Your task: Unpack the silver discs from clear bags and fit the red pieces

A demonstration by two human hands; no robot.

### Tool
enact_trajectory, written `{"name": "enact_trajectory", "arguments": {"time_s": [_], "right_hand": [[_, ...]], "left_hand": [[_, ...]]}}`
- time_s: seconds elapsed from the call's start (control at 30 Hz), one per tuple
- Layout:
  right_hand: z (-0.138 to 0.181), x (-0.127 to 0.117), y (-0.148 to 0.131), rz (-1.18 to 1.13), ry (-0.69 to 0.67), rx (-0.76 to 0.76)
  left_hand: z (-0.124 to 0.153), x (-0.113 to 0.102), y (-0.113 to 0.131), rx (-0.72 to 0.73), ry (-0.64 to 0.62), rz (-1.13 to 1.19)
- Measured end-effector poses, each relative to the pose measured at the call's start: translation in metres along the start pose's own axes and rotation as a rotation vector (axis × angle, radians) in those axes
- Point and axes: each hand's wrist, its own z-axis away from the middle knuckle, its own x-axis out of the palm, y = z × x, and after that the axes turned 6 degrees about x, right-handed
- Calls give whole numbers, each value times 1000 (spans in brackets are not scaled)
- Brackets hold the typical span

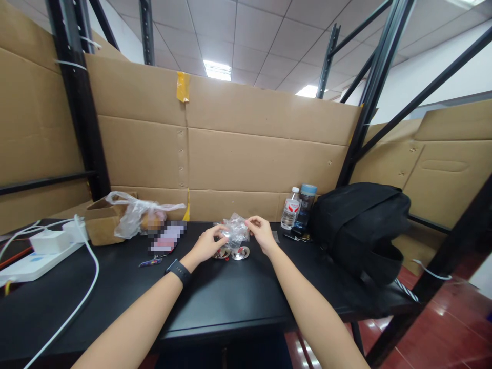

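Observation:
Both my arms reach out over a black table [215, 302]. My left hand [208, 244], with a dark watch on its wrist, and my right hand [260, 231] pinch a small crumpled clear plastic bag [235, 230] between them, just above the table. Under the bag lie two small round shiny metal pieces [234, 252] with a bit of red on them. Both hands have their fingers closed on the bag's edges.
At the left are a white power strip [34, 261] with a plugged charger and cable, a cardboard box [100, 221] and a clear plastic bag [140, 212]. A water bottle [290, 208], a blue-capped bottle [306, 205] and a black backpack [361, 230] stand right. Cardboard walls enclose the back.

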Motion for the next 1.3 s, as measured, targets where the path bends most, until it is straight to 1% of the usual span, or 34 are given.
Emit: {"name": "enact_trajectory", "arguments": {"time_s": [0.07, 0.13, 0.17, 0.23, 0.3, 0.33, 0.4, 0.47, 0.57, 0.67, 0.77, 0.83, 0.9, 0.97, 1.0, 1.1, 1.23, 1.3], "right_hand": [[-5, -11, 0, 24, -11, 0], [-12, -26, 2, 41, 32, -18], [-15, -36, 3, 55, 97, -36], [-22, -55, 7, 134, 281, -56], [-26, -75, 12, 338, 486, 1], [-27, -83, 15, 452, 549, 54], [-27, -95, 18, 576, 585, 124], [-25, -102, 19, 659, 567, 171], [-21, -102, 18, 814, 497, 229], [-17, -98, 16, 954, 379, 273], [-15, -93, 12, 1039, 281, 251], [-14, -90, 8, 1071, 169, 173], [-13, -86, 6, 1135, -5, 119], [-12, -82, 6, 1227, -153, 158], [-11, -80, 7, 1266, -191, 202], [-10, -79, 10, 1311, -198, 307], [-10, -84, 8, 1358, -152, 371], [-11, -86, 7, 1388, -120, 401]], "left_hand": [[-1, -1, 0, -3, 32, 5], [-2, -2, -1, -5, 70, 13], [-2, -2, -1, -6, 85, 17], [-3, -1, -2, -6, 101, 20], [-2, 0, -4, -4, 89, 8], [-2, 1, -4, 0, 73, -4], [0, 3, -4, 17, 30, -34], [2, 4, -1, 51, -28, -60], [5, 3, 5, 110, -108, -115], [7, 1, 12, 134, -106, -206], [6, 0, 14, 162, -74, -255], [6, -1, 14, 170, -63, -268], [6, -1, 12, 155, -72, -281], [6, -1, 10, 134, -98, -289], [6, -1, 10, 123, -105, -292], [7, -1, 9, 118, -103, -298], [7, -1, 13, 176, -112, -292], [7, -1, 15, 165, -115, -313]]}}
